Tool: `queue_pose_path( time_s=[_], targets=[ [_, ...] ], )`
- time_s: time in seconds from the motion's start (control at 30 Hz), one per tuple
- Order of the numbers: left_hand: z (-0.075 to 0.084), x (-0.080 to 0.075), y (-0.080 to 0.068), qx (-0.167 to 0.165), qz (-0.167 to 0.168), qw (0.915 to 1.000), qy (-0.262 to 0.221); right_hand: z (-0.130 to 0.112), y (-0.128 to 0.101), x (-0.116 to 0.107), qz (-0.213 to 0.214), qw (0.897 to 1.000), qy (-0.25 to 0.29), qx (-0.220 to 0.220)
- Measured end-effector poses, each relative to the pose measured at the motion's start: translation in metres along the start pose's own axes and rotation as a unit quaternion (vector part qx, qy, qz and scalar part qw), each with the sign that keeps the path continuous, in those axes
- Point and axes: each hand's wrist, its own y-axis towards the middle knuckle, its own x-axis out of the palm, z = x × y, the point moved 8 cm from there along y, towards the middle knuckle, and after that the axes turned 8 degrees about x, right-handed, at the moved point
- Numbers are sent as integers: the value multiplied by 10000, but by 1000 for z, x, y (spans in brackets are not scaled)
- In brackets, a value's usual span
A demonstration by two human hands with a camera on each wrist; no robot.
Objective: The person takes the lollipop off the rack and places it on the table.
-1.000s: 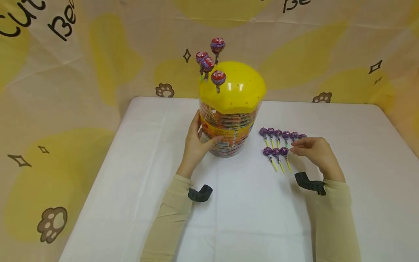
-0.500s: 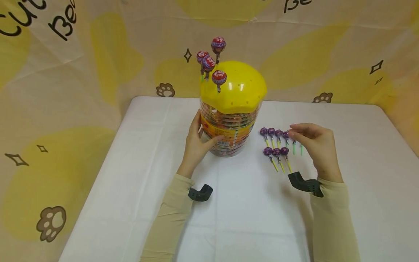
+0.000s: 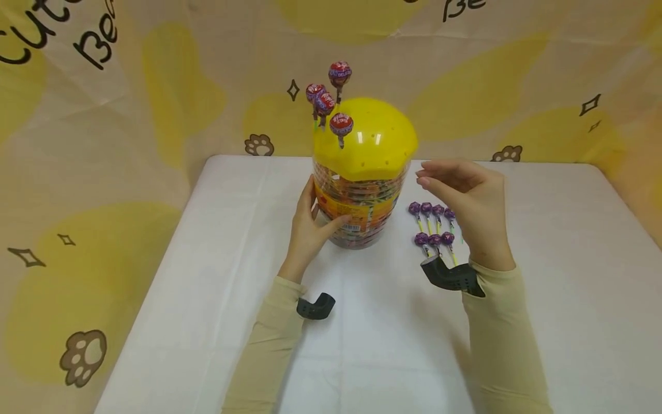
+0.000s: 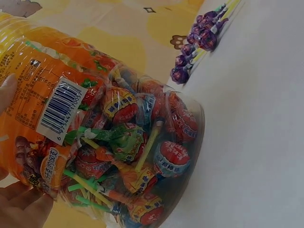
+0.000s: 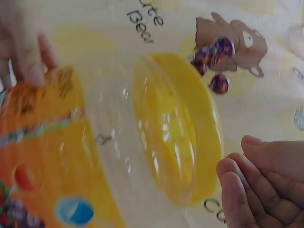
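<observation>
My left hand [image 3: 308, 230] grips the lower left side of a clear plastic candy jar [image 3: 357, 215], thumb across the orange label in front. Wrapped lollipops fill the jar, as the left wrist view shows. On top sits a domed yellow lid [image 3: 374, 138] with small holes. Several red-and-purple lollipops [image 3: 341, 125] stand upright in its left part. Beside the lid, on the right, my right hand [image 3: 473, 198] is raised above the table. Its thumb and fingertips are slightly apart, with nothing between them in the right wrist view.
Two rows of purple-wrapped lollipops [image 3: 421, 238] lie to the right of the jar, partly hidden by my right hand. The white table [image 3: 248, 345] ends at a patterned cloth backdrop [image 3: 465, 86]. Each wrist wears a black camera mount [image 3: 316, 306].
My right hand has risen from the purple lollipops and moved left and back toward the lid. The left hand and the jar stay in place.
</observation>
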Motion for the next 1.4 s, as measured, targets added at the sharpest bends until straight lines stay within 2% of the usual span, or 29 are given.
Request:
queue_pose_path(
  time_s=[0.13, 0.27, 0.47, 0.77, 1.1, 1.4],
  targets=[
    [-2, 1, -2, -99, -10, 10000, -1, -11, 3, 21, -218, 9996, 53, -164],
    [-3, 2, -3, -148, -25, 9999, -5, -16, 6, 37, -309, 9992, -123, -228],
    [-3, 1, -3, -181, 14, 9998, 10, -23, 13, 57, -243, 9970, -589, -435],
    [-3, 0, -1, -126, -17, 9999, 113, -36, 20, 85, -53, 9942, -777, -745],
    [1, -1, 0, 9, -10, 9999, 139, -45, 20, 101, 264, 9805, -1313, -1439],
    [1, -1, 0, 69, -4, 9999, 116, -46, 22, 109, 450, 9728, -1634, -1579]
  ],
)
